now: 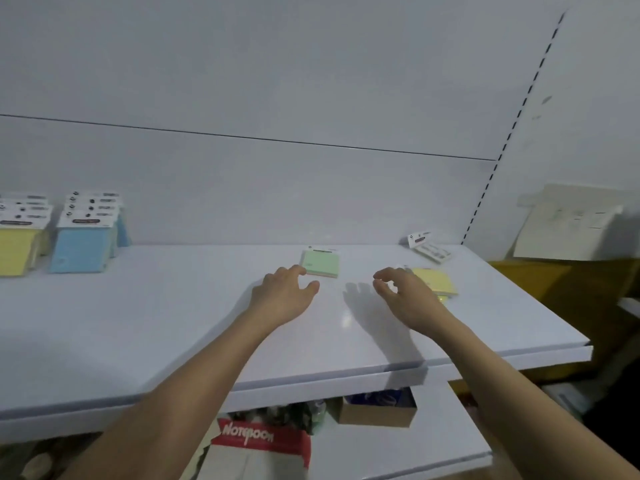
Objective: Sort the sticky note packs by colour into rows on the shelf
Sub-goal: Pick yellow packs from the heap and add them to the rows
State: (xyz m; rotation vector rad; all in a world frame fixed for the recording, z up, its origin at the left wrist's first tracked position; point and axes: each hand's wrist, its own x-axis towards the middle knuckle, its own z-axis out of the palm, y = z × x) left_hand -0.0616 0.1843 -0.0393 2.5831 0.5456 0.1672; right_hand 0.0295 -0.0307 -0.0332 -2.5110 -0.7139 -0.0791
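Observation:
A green sticky note pack (321,263) lies flat on the white shelf (173,323), just beyond my left hand (287,289), whose loosely curled fingertips reach its near left corner. My right hand (403,292) hovers with curled fingers beside a yellow pack (437,280) and holds nothing. At the back left stand a row of yellow packs (19,245) and a row of blue packs (85,242). Another pack (429,245) with a white header lies at the back right.
The shelf's right edge (585,344) ends near yellow-brown cardboard boxes (554,282) with a paper sheet (568,233) on top. On the lower shelf sit a red notebook box (263,441) and a brown carton (377,410).

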